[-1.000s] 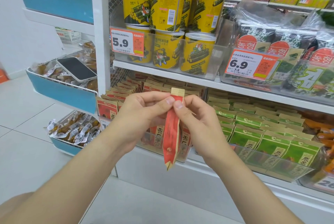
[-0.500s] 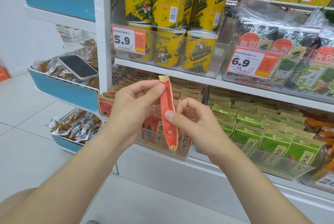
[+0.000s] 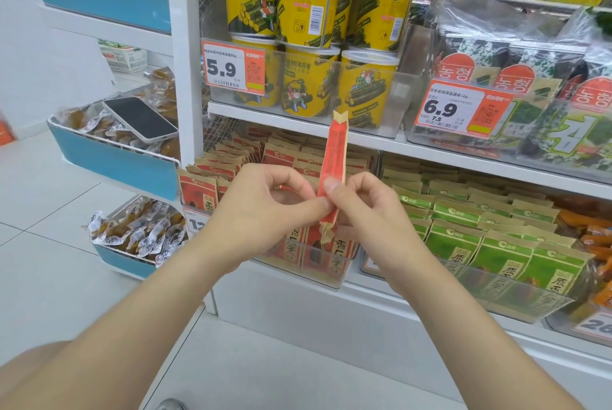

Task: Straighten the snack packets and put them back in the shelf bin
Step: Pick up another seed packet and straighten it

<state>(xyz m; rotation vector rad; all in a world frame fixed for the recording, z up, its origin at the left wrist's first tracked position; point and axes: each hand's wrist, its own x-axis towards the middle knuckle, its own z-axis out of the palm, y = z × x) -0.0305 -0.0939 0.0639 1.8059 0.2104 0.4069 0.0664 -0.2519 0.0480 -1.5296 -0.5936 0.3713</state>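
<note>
Moved: both pinches slid down the red snack packet (image 3: 332,158), now upright before the clear shelf bin (image 3: 331,281) | left hand (image 3: 261,214), right hand (image 3: 371,211): fingertips clamped on its lower end | risk, we judge: free top flops, re-creases.

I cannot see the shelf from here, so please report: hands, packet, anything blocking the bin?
Left hand and right hand both pinching red packet near its lower end. Packet upright, not yet in clear bin. No obstacle seen.
</note>
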